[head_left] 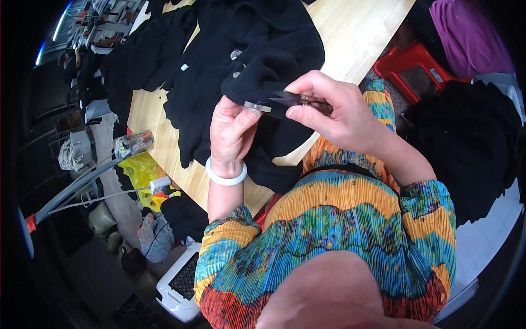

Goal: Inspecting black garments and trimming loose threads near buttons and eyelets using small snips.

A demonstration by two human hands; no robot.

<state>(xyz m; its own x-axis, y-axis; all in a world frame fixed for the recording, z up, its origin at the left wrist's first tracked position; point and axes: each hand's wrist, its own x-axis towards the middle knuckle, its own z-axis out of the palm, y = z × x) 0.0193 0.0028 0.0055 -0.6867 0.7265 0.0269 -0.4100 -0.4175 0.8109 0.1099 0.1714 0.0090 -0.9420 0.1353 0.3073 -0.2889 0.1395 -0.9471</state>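
Observation:
A black knit garment (pixel 205 109) with pale round buttons (pixel 236 55) is spread over the wooden table. My left hand (pixel 234 123), with a white bangle on its wrist, is closed on the garment's edge, thumb pressed to the fabric. At its thumb tip sits a flat, pale, shiny piece (pixel 257 106), perhaps a button seen edge-on. My right hand (pixel 334 107) grips a pair of dark thread snips (pixel 307 102) between thumb and fingers. Their blades point left, close to the garment edge and just above the pale piece. Whether the blades touch any thread is too small to tell.
The light wooden table (pixel 364 24) runs under the garment. More black clothing (pixel 466 142) is heaped at my right beside a red plastic stool (pixel 413 66) and purple cloth (pixel 468 35). On the left are a yellow plastic bag (pixel 139 170) and a slanting metal arm (pixel 76 183).

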